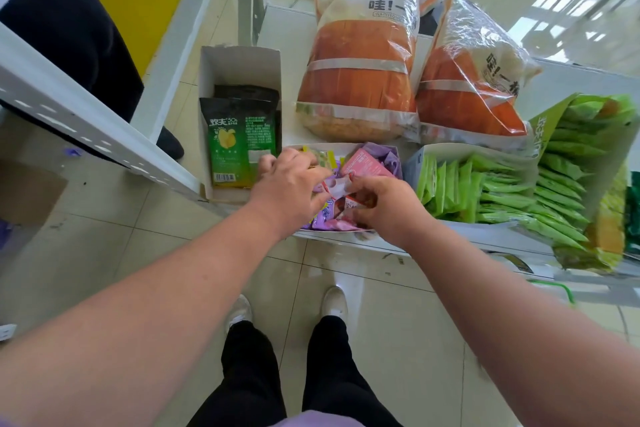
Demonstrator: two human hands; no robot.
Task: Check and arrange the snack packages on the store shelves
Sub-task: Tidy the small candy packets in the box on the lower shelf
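A white display box (346, 146) on the low white shelf (287, 55) holds several small pink and purple snack packets (365, 163). Both of my hands are inside it. My left hand (289, 184) lies over the packets at the box's left side, fingers spread and reaching in. My right hand (384, 206) pinches a small pink and white packet (337, 188) near the box's middle. Many of the packets underneath are hidden by my hands.
Left of it, a white box (239, 62) holds black and green chip bags (239, 146). Two large orange bags (360, 59) lie behind. Right, a box (415, 163) and an open bag (540, 125) hold several green packets (498, 191). A white shelf rail (86, 121) crosses left. Another person's dark leg (76, 31) stands far left.
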